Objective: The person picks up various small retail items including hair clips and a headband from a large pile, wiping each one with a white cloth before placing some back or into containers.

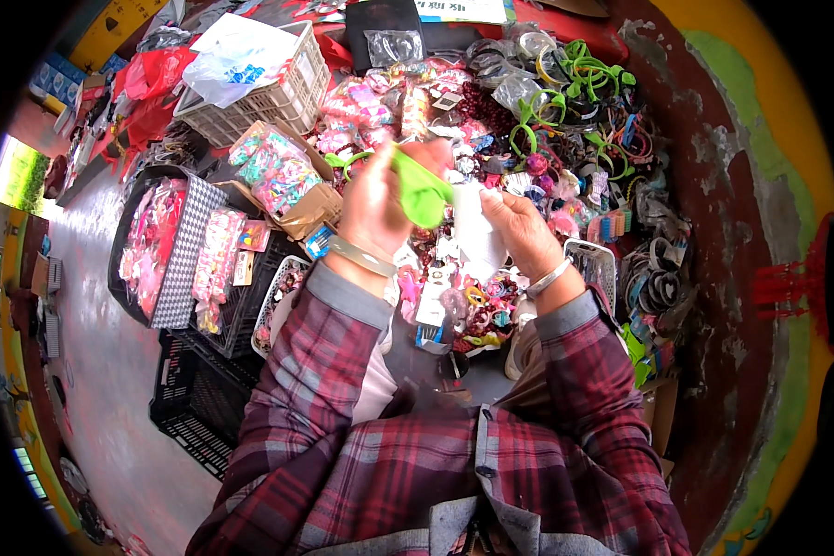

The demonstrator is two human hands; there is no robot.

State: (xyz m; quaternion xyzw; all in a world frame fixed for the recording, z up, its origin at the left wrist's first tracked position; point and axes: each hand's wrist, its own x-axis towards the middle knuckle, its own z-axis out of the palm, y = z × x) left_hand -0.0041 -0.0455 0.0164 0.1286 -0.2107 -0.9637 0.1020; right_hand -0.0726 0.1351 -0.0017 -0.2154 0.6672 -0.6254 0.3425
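Note:
My left hand [369, 202], with a pale bangle at its wrist, is raised over the pile and closed on a bright green headband [423, 199]. A broad green cloth part of it hangs beside the fingers, and the fingertips are smeared by motion. To the right, my right hand [525, 232] pinches a white card [477, 232] between thumb and fingers. The card's edge meets or overlaps the green cloth; I cannot tell whether they are joined. Below both hands lies a heap of mixed hair accessories [491, 310].
More green headbands [588, 79] lie at the far right of the pile. On the left stand a beige crate [296, 93], a cardboard box [317, 208] of packets, a houndstooth bin [187, 250] and a black crate [190, 394]. A white basket [591, 248] is beside my right wrist.

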